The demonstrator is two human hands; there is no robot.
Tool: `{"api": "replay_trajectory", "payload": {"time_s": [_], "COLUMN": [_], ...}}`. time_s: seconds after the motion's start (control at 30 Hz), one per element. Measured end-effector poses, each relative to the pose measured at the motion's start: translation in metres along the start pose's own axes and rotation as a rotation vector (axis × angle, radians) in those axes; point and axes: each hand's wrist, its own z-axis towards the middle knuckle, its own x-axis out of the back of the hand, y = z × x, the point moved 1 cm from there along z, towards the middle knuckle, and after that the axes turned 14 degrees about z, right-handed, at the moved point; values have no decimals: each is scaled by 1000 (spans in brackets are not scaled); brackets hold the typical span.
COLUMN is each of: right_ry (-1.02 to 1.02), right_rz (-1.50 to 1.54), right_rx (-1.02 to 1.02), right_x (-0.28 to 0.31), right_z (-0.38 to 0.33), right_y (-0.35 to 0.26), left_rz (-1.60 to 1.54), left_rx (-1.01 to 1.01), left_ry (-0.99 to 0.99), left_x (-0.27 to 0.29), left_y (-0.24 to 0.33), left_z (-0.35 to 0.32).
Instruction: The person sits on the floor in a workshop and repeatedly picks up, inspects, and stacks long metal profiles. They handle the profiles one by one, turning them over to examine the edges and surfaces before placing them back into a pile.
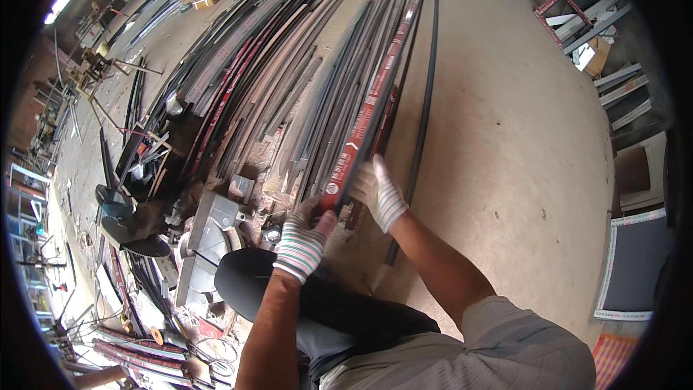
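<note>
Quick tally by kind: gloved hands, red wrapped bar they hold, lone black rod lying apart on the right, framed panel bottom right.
Gloved hands: 2, left hand and right hand
Red wrapped bar: 1, both hands on its near end
Lone black rod: 1
Framed panel: 1
Total: 5

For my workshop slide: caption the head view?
Gloved left hand and right hand grip a red-wrapped metal bar atop a floor pile of long bars.

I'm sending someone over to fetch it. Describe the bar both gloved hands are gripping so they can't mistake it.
Start at the long stack of metal bars lying on the concrete floor. On its right side, the left hand and right hand grip the near end of one long bar. Its red printed wrapping sets it apart from the dark, bare bars beside it.
</note>
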Motion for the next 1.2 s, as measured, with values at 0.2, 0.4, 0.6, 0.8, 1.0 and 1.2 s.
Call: {"api": "replay_trajectory", "payload": {"time_s": [0.2,0.4,0.6,0.8,1.0,1.2], "right_ry": [41,62,-13,-48,-243,-21], "right_rz": [224,219,275,281,477,292], "right_rx": [59,39,-1,13,-141,-100], "right_x": [-63,-77,-79,-79,-68,-90], "right_z": [7,-7,-20,-25,-11,-26], "right_y": [-17,-6,5,5,2,-4], "left_rz": [257,-198,-158,-189,-497,-521], "left_rx": [-262,-87,180,245,207,208], "left_ry": [79,-8,-71,-117,-291,-467], "left_x": [-7,-3,3,10,12,23], "left_y": [20,26,33,39,24,30], "left_z": [-17,-25,-20,-22,-20,-24]}}
